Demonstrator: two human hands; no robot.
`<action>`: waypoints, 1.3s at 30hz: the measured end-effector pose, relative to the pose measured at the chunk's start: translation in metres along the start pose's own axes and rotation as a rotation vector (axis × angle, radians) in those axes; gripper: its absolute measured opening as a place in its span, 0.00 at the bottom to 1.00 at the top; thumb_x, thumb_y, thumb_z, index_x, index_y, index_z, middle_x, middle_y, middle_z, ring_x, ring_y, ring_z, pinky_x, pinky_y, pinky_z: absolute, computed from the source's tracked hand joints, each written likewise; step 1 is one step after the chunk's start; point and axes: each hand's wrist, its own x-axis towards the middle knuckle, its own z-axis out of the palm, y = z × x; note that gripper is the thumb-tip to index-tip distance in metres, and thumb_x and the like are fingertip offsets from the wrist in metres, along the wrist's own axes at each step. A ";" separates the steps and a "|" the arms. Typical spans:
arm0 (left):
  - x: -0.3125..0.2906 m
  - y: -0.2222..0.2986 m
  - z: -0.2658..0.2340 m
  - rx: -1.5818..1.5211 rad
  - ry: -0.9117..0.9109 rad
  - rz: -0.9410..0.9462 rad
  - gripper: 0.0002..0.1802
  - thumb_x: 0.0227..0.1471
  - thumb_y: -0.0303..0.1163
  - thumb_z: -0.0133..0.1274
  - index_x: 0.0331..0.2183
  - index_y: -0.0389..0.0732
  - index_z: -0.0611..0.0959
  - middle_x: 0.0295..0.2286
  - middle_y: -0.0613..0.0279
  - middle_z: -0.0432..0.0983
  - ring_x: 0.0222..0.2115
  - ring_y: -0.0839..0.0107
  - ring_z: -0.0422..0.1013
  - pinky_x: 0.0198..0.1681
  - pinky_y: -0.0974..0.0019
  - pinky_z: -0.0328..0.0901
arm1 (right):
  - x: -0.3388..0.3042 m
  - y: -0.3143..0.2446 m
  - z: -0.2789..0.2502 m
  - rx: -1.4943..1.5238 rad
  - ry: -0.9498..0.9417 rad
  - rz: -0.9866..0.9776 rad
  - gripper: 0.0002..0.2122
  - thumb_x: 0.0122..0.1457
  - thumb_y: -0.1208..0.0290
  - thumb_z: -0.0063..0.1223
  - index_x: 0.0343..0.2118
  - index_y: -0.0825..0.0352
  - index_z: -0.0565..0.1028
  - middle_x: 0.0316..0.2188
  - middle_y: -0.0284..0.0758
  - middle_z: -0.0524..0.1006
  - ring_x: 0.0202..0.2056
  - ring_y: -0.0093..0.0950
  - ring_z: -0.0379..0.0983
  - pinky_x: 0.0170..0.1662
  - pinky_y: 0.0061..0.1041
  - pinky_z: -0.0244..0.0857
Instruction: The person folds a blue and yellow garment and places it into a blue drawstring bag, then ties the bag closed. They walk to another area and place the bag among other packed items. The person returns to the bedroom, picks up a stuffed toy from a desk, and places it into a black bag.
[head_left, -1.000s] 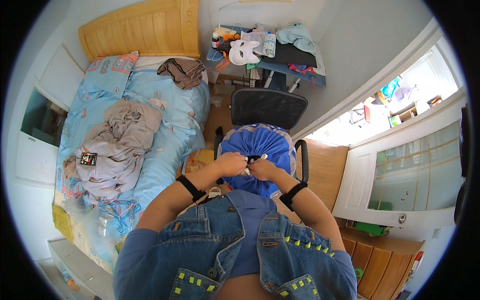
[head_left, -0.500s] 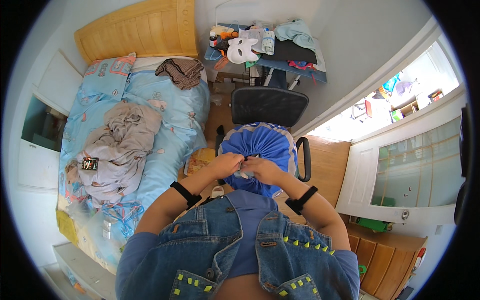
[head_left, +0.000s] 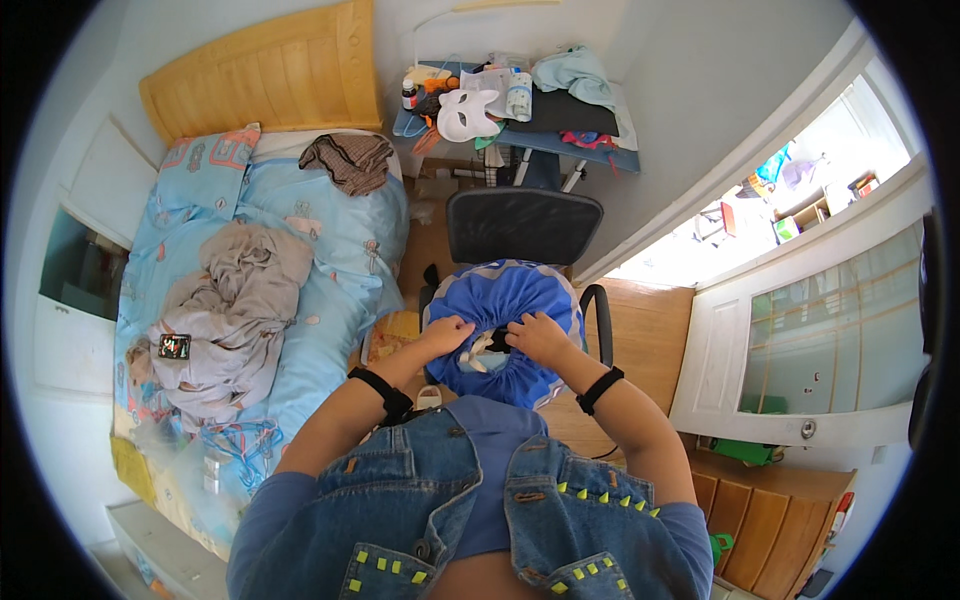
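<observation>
A blue drawstring bag (head_left: 535, 295) with grey patches rests on the seat of a black office chair (head_left: 525, 225). Its gathered mouth is spread into a round hole, and some pale and dark contents show inside, too small to name. My left hand (head_left: 447, 336) grips the rim of the bag at the left of the hole, fingers closed on the cloth. On the opposite side, my right hand (head_left: 537, 337) holds the rim with bent fingers. Black bands circle both my forearms.
Left of the chair is a bed with blue bedding (head_left: 340, 270), a grey crumpled cloth (head_left: 235, 320) and a checked brown cloth (head_left: 347, 162). Behind the chair, a blue desk (head_left: 625, 158) bears a white mask (head_left: 466, 115). A white door (head_left: 720, 350) stands open at right.
My hands were close together over the narrow, gathered mouth of the bag. They have moved apart, left and right, and the mouth is now wider with the inside visible.
</observation>
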 end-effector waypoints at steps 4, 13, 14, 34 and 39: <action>0.005 -0.008 0.008 0.568 0.089 0.082 0.38 0.33 0.54 0.60 0.42 0.36 0.77 0.38 0.45 0.75 0.40 0.51 0.71 0.47 0.59 0.64 | 0.000 0.005 0.006 -0.092 0.092 -0.071 0.08 0.51 0.69 0.48 0.35 0.54 0.75 0.36 0.25 0.71 0.39 0.26 0.68 0.40 0.28 0.61; 0.014 -0.029 0.022 0.465 0.010 0.103 0.19 0.49 0.37 0.48 0.41 0.36 0.75 0.36 0.43 0.74 0.38 0.48 0.71 0.41 0.53 0.65 | -0.014 -0.007 0.018 0.388 0.162 0.041 0.05 0.46 0.75 0.49 0.27 0.61 0.74 0.36 0.34 0.71 0.39 0.36 0.68 0.41 0.31 0.62; 0.010 -0.033 0.024 0.399 0.065 0.142 0.18 0.50 0.37 0.48 0.40 0.36 0.75 0.36 0.42 0.73 0.39 0.47 0.70 0.41 0.53 0.64 | -0.018 -0.007 0.019 0.415 0.296 0.063 0.07 0.45 0.75 0.50 0.30 0.62 0.74 0.39 0.35 0.70 0.40 0.37 0.68 0.43 0.32 0.61; -0.018 -0.074 0.038 0.132 0.497 0.092 0.17 0.56 0.39 0.44 0.34 0.34 0.78 0.32 0.46 0.74 0.36 0.50 0.70 0.38 0.56 0.63 | -0.050 0.036 0.093 0.770 0.515 0.761 0.08 0.55 0.72 0.44 0.37 0.62 0.71 0.28 0.48 0.75 0.32 0.49 0.71 0.37 0.44 0.65; -0.024 -0.060 0.058 -0.118 0.484 -0.048 0.21 0.58 0.43 0.42 0.33 0.34 0.79 0.31 0.54 0.76 0.33 0.62 0.72 0.36 0.61 0.64 | -0.056 0.034 0.102 0.818 0.460 0.803 0.11 0.53 0.64 0.47 0.33 0.66 0.74 0.25 0.51 0.75 0.29 0.49 0.72 0.35 0.41 0.66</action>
